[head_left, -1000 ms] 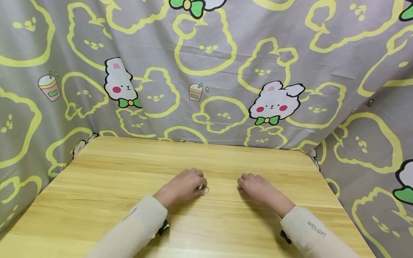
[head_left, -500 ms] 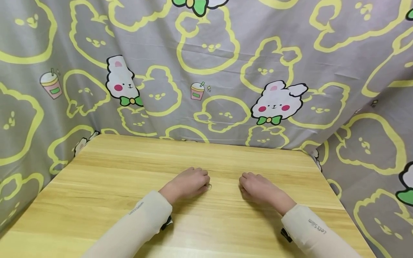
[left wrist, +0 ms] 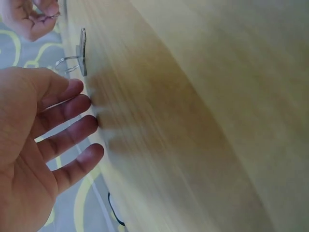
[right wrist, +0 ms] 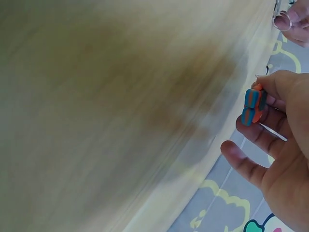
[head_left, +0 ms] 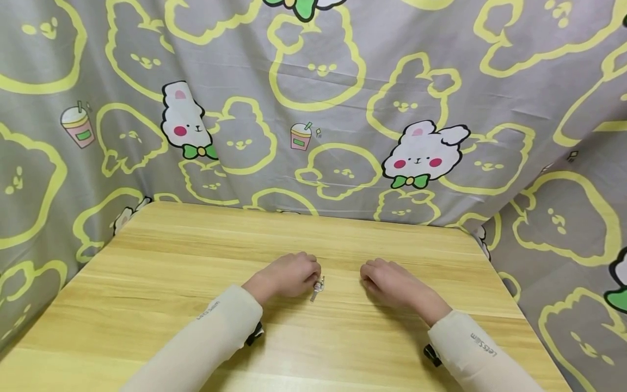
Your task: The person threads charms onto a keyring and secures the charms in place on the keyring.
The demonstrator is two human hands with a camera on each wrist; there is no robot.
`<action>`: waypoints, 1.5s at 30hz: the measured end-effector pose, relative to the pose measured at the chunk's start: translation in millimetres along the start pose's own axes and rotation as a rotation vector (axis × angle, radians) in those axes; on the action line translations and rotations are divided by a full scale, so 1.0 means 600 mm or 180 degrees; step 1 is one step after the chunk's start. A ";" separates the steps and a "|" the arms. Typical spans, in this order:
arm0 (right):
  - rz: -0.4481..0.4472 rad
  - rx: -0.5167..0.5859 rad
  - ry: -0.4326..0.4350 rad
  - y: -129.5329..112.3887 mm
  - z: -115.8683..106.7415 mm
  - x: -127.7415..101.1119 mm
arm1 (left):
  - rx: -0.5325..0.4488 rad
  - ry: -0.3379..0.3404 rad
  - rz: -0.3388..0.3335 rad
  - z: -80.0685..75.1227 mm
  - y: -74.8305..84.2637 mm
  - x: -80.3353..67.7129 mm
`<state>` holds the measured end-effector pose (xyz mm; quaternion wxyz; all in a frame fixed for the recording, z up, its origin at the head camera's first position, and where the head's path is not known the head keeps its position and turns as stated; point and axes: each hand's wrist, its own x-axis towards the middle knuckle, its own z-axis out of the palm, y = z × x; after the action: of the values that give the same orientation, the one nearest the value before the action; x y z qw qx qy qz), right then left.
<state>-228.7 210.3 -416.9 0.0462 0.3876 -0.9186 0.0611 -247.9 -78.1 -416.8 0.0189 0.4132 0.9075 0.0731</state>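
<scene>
Key on a metal split ring [head_left: 317, 288], small and silver: it hangs from the left hand [head_left: 289, 275], pinched at the ring, with the key tip touching or just above the pale yellow wood-grain surface [head_left: 161, 283] near its middle. In the left wrist view the other fingers [left wrist: 72, 125] are spread and relaxed. The right hand [head_left: 392, 283] rests knuckles-up just right of the key, apart from it; the right wrist view shows its thumb and forefinger pinching a small blue-and-orange striped charm [right wrist: 254, 106].

Status, as judged: both parts are held separately; joining is not yet done.

Clearance: open surface lies left, far and near of the hands. A grey cloth with yellow rabbit outlines [head_left: 318, 109] closes the far, left and right edges.
</scene>
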 end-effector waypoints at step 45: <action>0.0386 0.0922 0.0401 -0.026 -0.025 0.047 | -0.1139 0.0748 -0.0205 -0.015 -0.008 -0.007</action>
<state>-236.4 181.8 -397.4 0.0436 0.3295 -0.9172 0.2197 -249.7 -85.6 -408.9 -0.0116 0.3627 0.8888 0.2800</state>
